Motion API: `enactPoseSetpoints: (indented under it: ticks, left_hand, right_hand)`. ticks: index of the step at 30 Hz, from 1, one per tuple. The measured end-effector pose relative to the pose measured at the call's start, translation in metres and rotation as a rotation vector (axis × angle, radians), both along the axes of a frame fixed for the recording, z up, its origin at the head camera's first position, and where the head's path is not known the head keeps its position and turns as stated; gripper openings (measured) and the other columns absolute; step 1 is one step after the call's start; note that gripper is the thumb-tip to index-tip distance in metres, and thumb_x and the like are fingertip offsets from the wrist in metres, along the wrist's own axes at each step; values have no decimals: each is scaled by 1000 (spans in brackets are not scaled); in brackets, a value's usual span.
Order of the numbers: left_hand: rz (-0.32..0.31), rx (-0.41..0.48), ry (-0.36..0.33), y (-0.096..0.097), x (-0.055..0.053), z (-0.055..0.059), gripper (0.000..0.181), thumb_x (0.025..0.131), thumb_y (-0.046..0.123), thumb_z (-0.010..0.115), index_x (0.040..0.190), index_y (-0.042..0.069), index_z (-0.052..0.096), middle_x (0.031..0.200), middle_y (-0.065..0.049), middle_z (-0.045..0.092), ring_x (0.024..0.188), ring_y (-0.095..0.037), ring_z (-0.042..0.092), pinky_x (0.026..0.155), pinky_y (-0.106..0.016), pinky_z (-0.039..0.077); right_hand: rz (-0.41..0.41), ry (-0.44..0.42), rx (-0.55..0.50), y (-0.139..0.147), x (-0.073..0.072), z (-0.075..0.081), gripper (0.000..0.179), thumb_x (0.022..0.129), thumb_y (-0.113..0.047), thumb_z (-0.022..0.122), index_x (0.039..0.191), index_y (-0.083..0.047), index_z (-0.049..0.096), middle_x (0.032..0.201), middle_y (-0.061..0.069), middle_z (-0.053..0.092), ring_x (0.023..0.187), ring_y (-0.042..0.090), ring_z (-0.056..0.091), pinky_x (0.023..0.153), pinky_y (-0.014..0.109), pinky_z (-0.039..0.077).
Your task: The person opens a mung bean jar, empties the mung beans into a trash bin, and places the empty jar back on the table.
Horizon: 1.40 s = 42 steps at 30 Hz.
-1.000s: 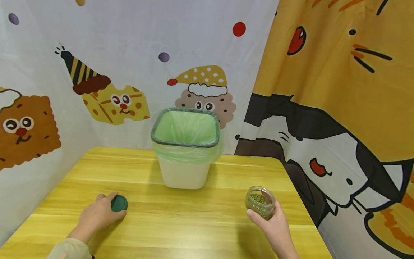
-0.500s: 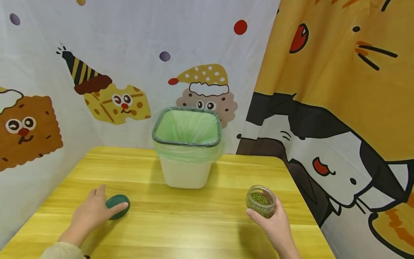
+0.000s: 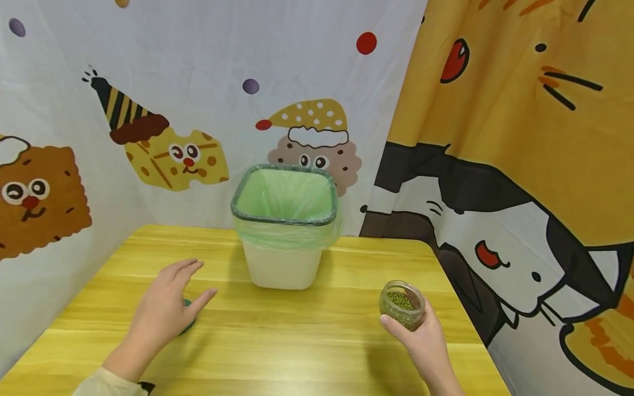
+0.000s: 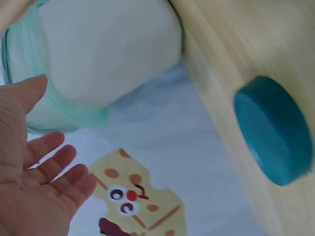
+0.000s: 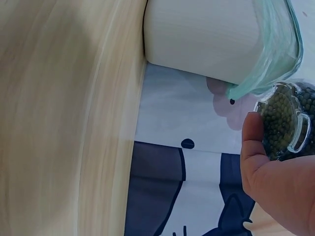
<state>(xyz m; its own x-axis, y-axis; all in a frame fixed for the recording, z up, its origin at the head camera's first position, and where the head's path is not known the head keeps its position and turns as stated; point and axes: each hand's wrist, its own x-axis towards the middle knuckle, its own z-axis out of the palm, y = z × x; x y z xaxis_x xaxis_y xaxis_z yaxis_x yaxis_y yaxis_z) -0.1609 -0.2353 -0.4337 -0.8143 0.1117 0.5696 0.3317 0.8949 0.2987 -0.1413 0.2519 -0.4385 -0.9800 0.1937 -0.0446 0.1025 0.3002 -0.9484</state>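
My right hand (image 3: 421, 344) grips a small clear glass jar (image 3: 402, 305) of green mung beans above the table's right side, its mouth uncapped. In the right wrist view the thumb lies along the jar (image 5: 281, 118) and beans show through the glass. A dark green round lid (image 4: 273, 130) lies on the table at the left. Over it hovers my left hand (image 3: 163, 311), fingers extended and apart from the lid, hiding most of it in the head view. Nothing is in the left palm (image 4: 34, 196).
A white bin (image 3: 283, 264) with a green liner bag (image 3: 287, 236) folded over its rim stands at the table's back middle. The yellow wood-grain table (image 3: 277, 352) meets cartoon-printed curtains (image 3: 198, 99) behind and at both sides.
My left hand has let go of the lid, leaving it on the table, and has risen forward and to the right above it. The right hand with the jar stays nearly still.
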Motion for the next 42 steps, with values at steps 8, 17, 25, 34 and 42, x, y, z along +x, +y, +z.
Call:
enactPoseSetpoints:
  ticks: [8,17,25,34,42]
  left_hand:
    - [-116,-20,327,18,-8,12,64,106,54,61,129,-4,70,128,-23,70,120,-44,66,105,-51,55]
    - [-239,-86,552,56,-43,47,57,111,47,52,130,-4,69,128,-23,71,127,-47,65,108,-57,55]
    - [-276,-141,549,89,-80,75,47,108,39,64,132,-1,68,125,-20,70,122,-41,64,109,-56,53]
    - [-271,-121,582,115,-104,79,36,94,32,83,111,1,74,109,-18,71,103,-39,66,98,-55,55]
    - [-152,-123,647,119,-101,71,25,94,32,82,104,9,80,101,-14,75,90,-34,71,86,-50,61]
  right_hand:
    - [13,-2,34,4,-6,7,92,88,-31,91,162,-23,36,150,11,57,114,2,65,88,22,59]
    - [42,27,95,5,-14,20,95,87,-35,91,163,-25,35,151,8,55,120,7,62,89,20,58]
    - [84,75,78,3,-19,30,94,88,-30,91,163,-24,35,152,8,53,118,1,62,91,21,58]
    - [98,129,96,2,-25,39,91,88,-29,91,162,-23,37,149,8,54,118,2,63,91,21,59]
    - [123,223,198,5,-44,59,90,88,-32,91,161,-20,39,145,7,57,119,9,63,90,20,57]
